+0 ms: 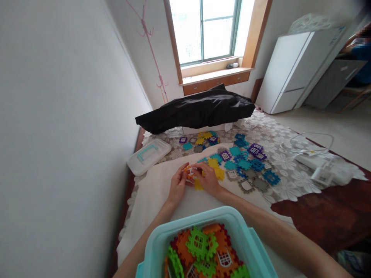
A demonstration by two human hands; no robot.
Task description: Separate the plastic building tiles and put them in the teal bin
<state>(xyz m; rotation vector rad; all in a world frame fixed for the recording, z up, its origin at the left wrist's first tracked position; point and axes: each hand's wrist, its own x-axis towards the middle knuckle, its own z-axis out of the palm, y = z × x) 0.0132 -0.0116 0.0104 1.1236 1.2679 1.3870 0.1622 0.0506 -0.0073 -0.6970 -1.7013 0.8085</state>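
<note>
Between my two hands is an orange building tile (190, 173) with a white window insert. My left hand (179, 183) grips its left side with the fingers curled. My right hand (209, 178) closes on its right side from above. Yellow tiles (215, 166) lie just past my right hand, and part of one shows below it. Nearest me stands a turquoise bin (232, 216) holding several orange, green and red toothed tiles (198, 241), some with white window inserts.
Blue, teal, grey and purple tiles (245, 164) spread over the tablecloth to the right. A clear lid (149, 156) lies at left. Black plastic (199, 110) covers something at the back. A white cable and box (313, 158) sit at right. A person (361, 58) is at far right.
</note>
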